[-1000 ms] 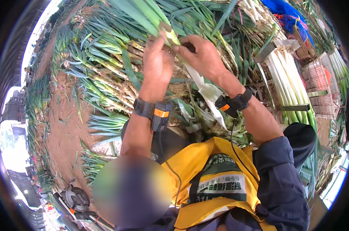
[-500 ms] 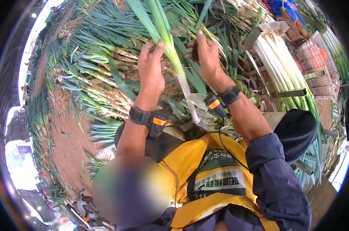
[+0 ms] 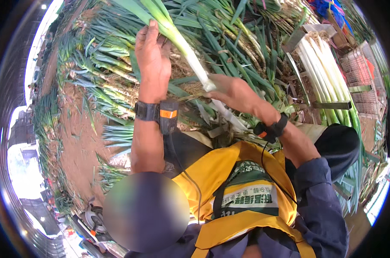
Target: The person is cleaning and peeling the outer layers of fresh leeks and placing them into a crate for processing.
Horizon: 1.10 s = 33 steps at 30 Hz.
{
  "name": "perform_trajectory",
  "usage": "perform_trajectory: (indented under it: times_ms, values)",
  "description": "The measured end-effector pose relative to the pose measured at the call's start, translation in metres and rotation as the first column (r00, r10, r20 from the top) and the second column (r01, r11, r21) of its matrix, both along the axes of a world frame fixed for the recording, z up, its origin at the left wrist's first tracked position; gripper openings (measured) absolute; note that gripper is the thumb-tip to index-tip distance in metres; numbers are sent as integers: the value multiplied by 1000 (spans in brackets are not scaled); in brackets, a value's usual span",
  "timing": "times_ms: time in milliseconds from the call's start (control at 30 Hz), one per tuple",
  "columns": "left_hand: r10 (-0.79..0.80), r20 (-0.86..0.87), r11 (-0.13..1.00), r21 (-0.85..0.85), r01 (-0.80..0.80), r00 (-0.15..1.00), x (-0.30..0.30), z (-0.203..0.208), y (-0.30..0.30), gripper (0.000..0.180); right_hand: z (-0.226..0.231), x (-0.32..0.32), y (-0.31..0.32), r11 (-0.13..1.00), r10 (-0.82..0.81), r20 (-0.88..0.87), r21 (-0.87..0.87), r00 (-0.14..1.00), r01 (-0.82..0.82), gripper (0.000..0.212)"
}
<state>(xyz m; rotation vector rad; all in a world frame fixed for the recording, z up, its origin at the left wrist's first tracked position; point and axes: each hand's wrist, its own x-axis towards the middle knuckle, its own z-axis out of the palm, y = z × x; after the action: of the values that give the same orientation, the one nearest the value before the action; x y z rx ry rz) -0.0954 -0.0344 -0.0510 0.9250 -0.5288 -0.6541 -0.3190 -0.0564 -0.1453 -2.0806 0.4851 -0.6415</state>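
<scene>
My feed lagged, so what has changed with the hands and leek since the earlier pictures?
The left hand, holding the leek, has moved up and left. The right hand, apart from the leek half a second ago, is now at the leek's white lower end, its grip unclear. The bundled leeks in the metal rack stayed put.

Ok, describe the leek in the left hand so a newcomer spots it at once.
Start at the yellow apron, low in the picture, then look up to the left hand. The leek slants from there down to the right hand; unlike the piled leeks behind, it is held up, clean and white below.
</scene>
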Motion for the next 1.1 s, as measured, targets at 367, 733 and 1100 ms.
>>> perform_trajectory:
  times_ms: [367, 733, 1100]
  values:
    - [-299, -14, 953, -60, 297, 954, 24, -3, 10, 46, 64, 55, -24, 964, 19, 151, 259, 988, -58, 23]
    - [-167, -51, 967, -202, 154, 985, 41, 5, 24, 31, -71, -122, 7, 960, 158, -737, -41, 657, -278, 23]
    - [-549, -155, 752, -521, 404, 821, 61, 27, 30, 51, 86, 13, -33, 985, 108, 33, 135, 994, -111, 43]
